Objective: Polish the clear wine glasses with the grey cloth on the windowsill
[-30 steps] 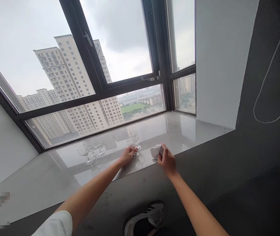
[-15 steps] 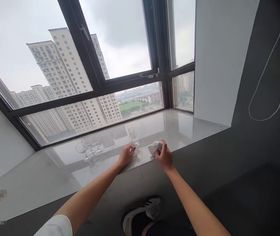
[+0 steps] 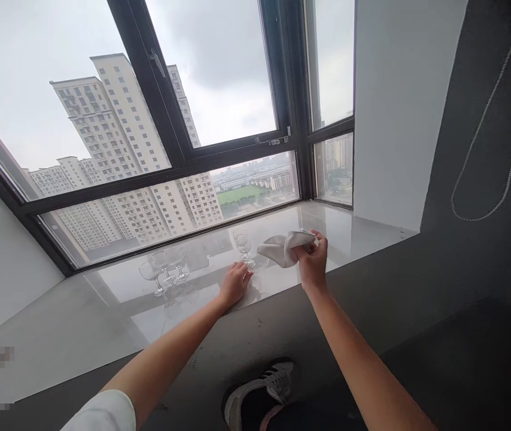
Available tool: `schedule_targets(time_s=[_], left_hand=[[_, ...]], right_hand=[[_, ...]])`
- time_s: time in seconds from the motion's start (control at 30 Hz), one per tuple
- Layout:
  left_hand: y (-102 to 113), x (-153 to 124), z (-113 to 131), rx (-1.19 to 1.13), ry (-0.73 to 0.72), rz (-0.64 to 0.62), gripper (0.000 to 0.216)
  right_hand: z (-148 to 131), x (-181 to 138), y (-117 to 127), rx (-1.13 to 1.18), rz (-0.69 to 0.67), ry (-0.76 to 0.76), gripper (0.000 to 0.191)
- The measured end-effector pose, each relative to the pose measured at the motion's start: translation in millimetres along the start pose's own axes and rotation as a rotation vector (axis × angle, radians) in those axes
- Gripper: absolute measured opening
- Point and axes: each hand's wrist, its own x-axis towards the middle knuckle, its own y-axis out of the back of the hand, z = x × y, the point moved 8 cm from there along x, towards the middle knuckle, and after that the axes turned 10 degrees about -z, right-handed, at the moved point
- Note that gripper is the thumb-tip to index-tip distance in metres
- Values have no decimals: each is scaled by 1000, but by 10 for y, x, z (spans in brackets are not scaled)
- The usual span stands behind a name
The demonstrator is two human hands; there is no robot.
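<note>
Left hand (image 3: 236, 282): you are grasping a tilted glass (image 3: 262, 262) over the sill (image 3: 103, 335).
Right hand (image 3: 313, 264): you are gripping the cloth (image 3: 283, 248) beside its bowl.
Standing: a lone glass (image 3: 242, 243) behind, three glasses (image 3: 161, 263) leftward.
Progress: you are handling one; four are standing apart, finished or not, cannot tell.

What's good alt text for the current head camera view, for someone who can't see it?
A person's right hand holds a pale cloth at a glossy windowsill, and the left hand is close to a stemmed glass. Three more glasses stand to the left, before a window overlooking tall buildings.
</note>
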Motion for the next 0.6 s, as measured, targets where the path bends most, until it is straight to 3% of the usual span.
schedule_targets(time_s=[0.2,0.43,0.6], left_hand=[[-52,14,9,-102,-57,-48,11],[-1,2,83,-94,-80,-52,12],[-8,9,136,-62,-121,-74,13]], right_hand=[[-150,-44,-83,-312,-138,71,65],[44,-96,-333,-428,-432,-64,67],[59,-153,-402,-588,-474,-56,69]])
